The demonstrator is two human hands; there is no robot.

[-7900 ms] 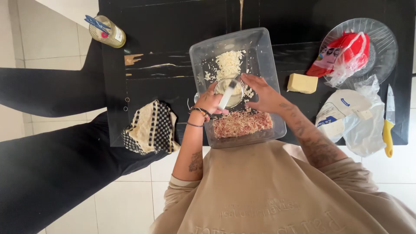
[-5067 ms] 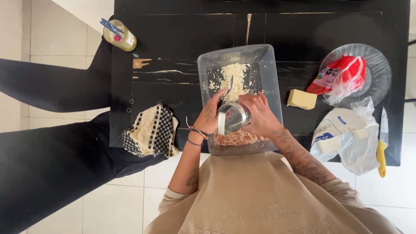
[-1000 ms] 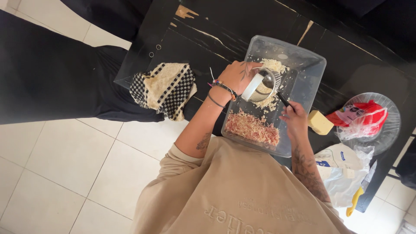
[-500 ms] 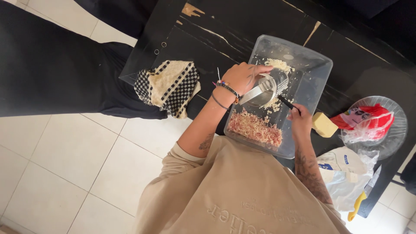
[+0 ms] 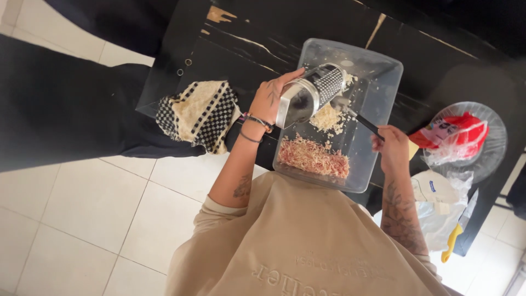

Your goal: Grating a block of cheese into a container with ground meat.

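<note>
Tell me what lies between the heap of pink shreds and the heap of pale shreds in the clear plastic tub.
In the head view, only a short strip of tub floor with stray crumbs separates pink shreds from pale shreds.

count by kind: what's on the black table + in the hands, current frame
Clear tub: 1
Metal grater, in left hand: 1
Black-handled utensil, in right hand: 1
Shredded piles, pale and pinkish: 2
Checkered cloth: 1
Plate with red bag: 2
White bag: 1
Yellow-handled knife: 1
Total: 10
</note>
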